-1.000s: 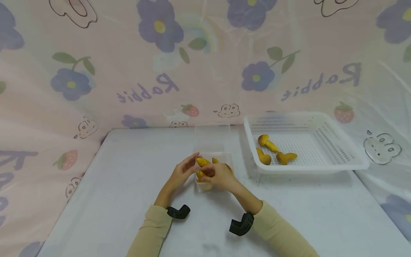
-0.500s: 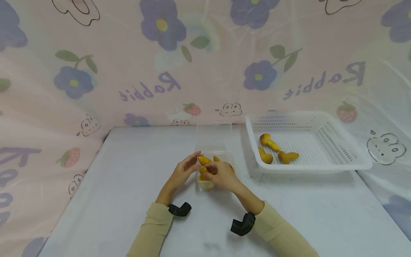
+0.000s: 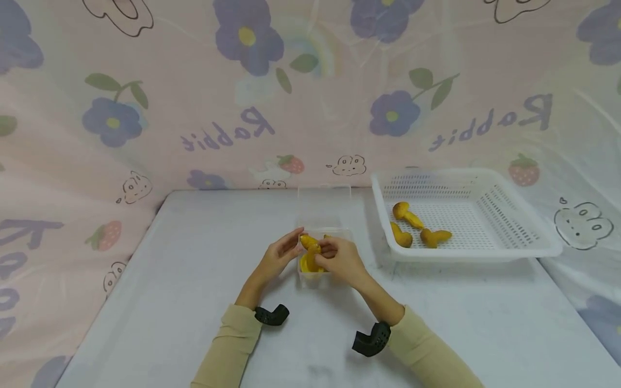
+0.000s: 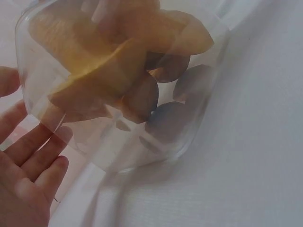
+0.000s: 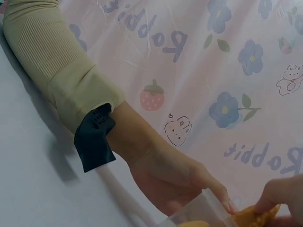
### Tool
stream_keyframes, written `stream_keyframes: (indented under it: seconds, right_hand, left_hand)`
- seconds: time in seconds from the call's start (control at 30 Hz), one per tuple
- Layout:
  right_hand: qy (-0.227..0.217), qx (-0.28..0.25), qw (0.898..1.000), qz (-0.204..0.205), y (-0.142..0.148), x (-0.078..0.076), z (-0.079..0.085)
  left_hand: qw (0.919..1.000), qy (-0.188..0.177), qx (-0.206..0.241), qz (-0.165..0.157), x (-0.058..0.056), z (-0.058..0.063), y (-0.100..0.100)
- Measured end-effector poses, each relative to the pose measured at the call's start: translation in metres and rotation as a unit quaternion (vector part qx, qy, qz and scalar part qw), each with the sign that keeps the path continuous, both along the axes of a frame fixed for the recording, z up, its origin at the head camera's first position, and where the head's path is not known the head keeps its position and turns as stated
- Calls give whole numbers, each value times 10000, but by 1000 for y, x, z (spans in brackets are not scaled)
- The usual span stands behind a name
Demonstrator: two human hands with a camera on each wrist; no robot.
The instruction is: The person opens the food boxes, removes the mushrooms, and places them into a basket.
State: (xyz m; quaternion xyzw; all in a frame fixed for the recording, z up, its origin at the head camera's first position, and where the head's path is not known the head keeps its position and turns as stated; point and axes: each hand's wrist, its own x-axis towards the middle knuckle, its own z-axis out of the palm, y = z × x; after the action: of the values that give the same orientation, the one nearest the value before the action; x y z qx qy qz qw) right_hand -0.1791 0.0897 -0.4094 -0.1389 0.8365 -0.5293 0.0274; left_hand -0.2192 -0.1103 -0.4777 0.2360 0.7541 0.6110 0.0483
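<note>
A clear plastic box (image 3: 312, 280), its lid (image 3: 324, 205) flipped back, holds several yellow-brown mushrooms (image 4: 99, 71). Along the box's left side lies my left hand (image 3: 278, 257); in the left wrist view its fingers (image 4: 35, 146) are nearly straight and their tips touch the wall. Over the right part of the box, my right hand (image 3: 343, 262) pinches a yellow mushroom (image 3: 312, 258) between thumb and fingers. That mushroom (image 5: 248, 217) also shows at the bottom of the right wrist view. The right hand hides part of the box's contents.
To the right stands a white perforated basket (image 3: 524, 231) with 3 mushrooms (image 3: 407, 215) at its left end. A white cloth covers the table (image 3: 218, 226). Behind hangs a printed curtain (image 3: 310, 108). Each wrist wears a black camera mount (image 3: 371, 339).
My right hand has turned and shifted slightly right, and more of the yellow mushroom at its fingertips shows. My left hand stays at the box's left side.
</note>
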Motion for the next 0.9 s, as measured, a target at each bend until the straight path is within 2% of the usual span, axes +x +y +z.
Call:
stream_keyframes:
  seconds: [0.37, 0.5, 0.7, 0.9]
  right_hand:
    - [-35, -180, 9992, -366, 4, -3, 1]
    - [-314, -397, 9976, -481, 7, -5, 4]
    - [-887, -969, 9896, -583, 16, -11, 9]
    - [-1069, -1152, 9861, -546, 28, -13, 22]
  left_hand:
    - [10000, -58, -41, -15, 4, 3, 0]
    - [9998, -159, -85, 56, 4, 3, 0]
    - [9999, -86, -84, 50, 3, 2, -1]
    - [10000, -74, -47, 35, 3, 4, -1]
